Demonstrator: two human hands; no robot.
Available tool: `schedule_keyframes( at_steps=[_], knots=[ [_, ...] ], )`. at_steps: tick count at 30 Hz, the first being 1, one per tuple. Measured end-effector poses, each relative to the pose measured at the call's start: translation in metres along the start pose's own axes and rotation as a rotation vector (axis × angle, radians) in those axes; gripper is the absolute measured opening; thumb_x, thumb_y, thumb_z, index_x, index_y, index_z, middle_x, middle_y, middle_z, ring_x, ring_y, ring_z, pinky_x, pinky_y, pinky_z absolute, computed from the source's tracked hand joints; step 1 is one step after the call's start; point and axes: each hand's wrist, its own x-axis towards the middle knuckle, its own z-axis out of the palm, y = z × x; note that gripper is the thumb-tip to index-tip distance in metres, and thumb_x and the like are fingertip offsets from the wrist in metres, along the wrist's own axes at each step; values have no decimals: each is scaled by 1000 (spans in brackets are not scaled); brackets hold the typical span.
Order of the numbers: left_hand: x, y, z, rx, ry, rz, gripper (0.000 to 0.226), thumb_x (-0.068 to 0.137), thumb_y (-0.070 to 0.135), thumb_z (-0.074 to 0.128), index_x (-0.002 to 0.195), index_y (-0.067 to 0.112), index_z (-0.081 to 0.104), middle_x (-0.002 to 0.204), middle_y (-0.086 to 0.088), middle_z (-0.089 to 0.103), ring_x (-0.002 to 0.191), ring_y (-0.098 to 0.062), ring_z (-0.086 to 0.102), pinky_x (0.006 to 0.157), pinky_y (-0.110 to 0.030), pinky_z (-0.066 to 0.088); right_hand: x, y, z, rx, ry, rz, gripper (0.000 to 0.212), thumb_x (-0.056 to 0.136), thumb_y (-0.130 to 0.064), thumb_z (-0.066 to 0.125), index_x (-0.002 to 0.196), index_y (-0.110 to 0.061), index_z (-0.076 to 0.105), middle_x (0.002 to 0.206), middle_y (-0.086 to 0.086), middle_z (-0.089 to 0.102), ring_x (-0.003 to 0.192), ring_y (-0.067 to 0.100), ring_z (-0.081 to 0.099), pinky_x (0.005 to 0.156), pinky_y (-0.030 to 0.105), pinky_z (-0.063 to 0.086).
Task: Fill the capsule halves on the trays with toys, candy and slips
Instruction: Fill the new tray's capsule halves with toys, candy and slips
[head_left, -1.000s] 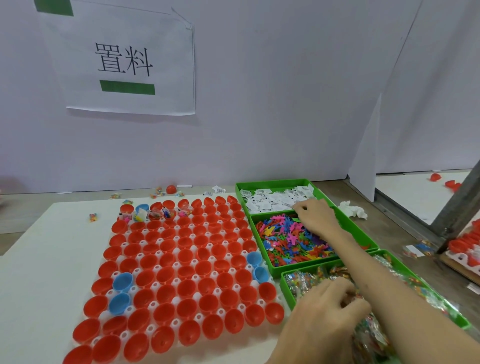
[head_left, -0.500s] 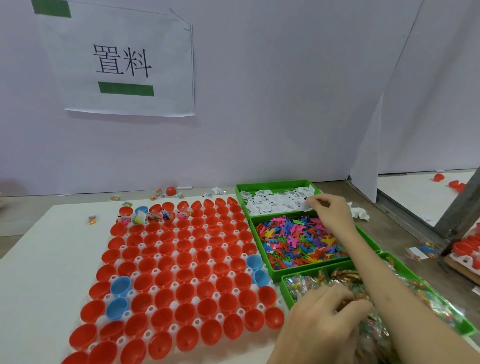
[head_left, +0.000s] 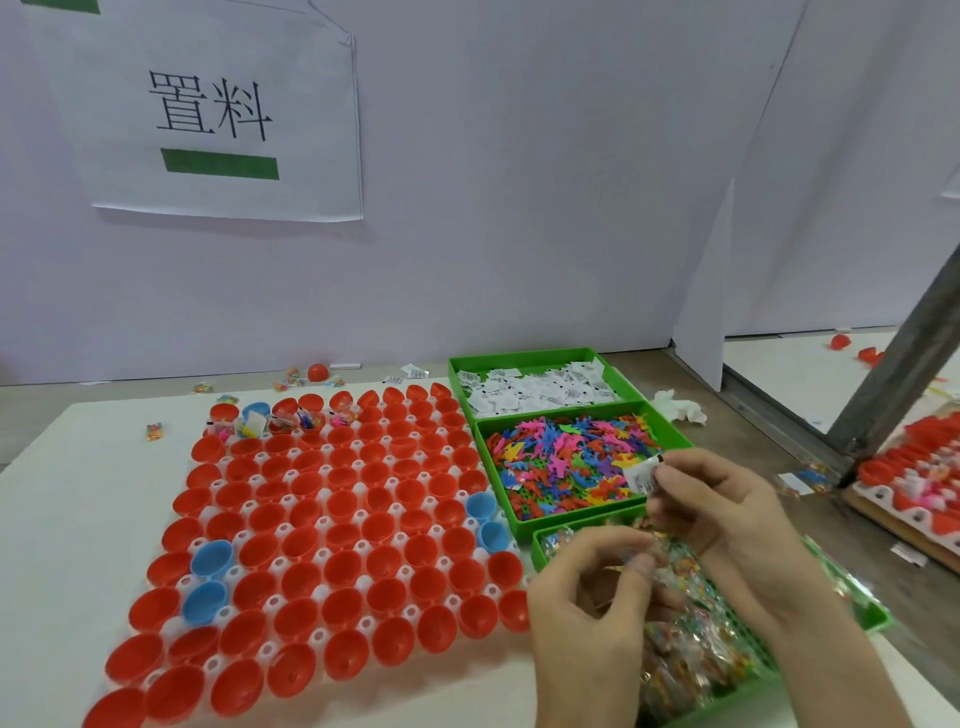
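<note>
Capsule halves (head_left: 332, 525) sit mouth-up in the tray on the bench (head_left: 78, 493) and only a few at the far-left corner are filled, so most need stock. Your left grip (head_left: 592, 608) is curled over the candy bin (head_left: 538, 551); can't tell if it has a piece. Your right grip (head_left: 727, 519) pinches a white slip (head_left: 644, 475) beside the toy bin (head_left: 571, 517), probably bundling a set before the drop.

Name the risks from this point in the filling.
The right hand pinches the slip at its fingertips, seemingly over the toy bin; it may drop among the toys. Only far-row capsule halves are filled, so reaching there might knock the empty near halves.
</note>
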Motion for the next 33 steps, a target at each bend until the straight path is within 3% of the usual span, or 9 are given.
schedule_keyframes(
  at_steps=[4,9,11,16,20,23,28,31,33],
  knots=[
    [3,-1,1,22,55,-7,20,93,-1,65,98,17,72,86,-5,76,74,-24,75,68,-34,62,-16,14,3,123,72,16,17,72,-2,66,75,-15,77,66,7,63,52,12,56,50,20,53],
    [5,-2,1,5,109,-54,22,103,15,53,110,23,72,99,1,76,94,-23,74,80,-37,62,-19,16,7,-216,63,-92,17,70,-16,75,86,-20,77,73,9,71,63,17,64,60,22,55],
    [6,-1,0,-3,108,-51,19,100,15,58,110,22,72,103,2,76,97,-21,73,83,-37,61,-19,19,12,-338,57,-148,18,71,-20,76,90,-22,76,77,12,72,68,20,69,63,25,57],
    [8,-4,-2,74,119,20,22,93,0,65,102,19,69,98,3,74,89,-18,75,78,-31,62,-21,26,12,-542,-19,-250,33,82,5,72,95,-25,75,80,3,66,76,17,66,66,25,55],
    [7,-5,-2,49,113,17,30,96,-7,54,85,20,60,84,-5,68,78,-26,76,72,-32,62,-18,13,10,-402,28,-188,18,80,-17,72,95,-26,76,84,-6,68,82,12,64,71,21,54],
    [6,-7,-2,160,51,45,39,95,-10,52,76,23,61,78,-3,67,79,-22,76,73,-34,62,7,-3,-1,-842,109,-210,17,89,-20,71,89,-36,76,89,-16,73,80,3,66,69,20,51],
    [3,-4,0,250,31,48,37,95,-5,55,84,25,72,82,5,73,78,-14,76,72,-29,61,52,1,-5,-1332,-55,23,7,93,-34,68,98,-38,70,101,-18,68,84,0,58,80,27,48],
    [3,-4,-1,317,19,58,38,93,-8,55,87,24,75,80,0,75,75,-12,75,69,-23,59,58,18,-2,-1392,-30,71,3,93,-38,67,91,-40,66,99,-18,66,86,0,55,96,38,41],
    [4,-3,-2,338,14,55,38,93,-8,55,90,24,76,84,-4,75,75,-11,75,68,-21,58,57,22,-3,-1285,44,5,12,89,-30,72,81,-37,66,87,-16,68,81,3,58,88,39,47]
  ],
)
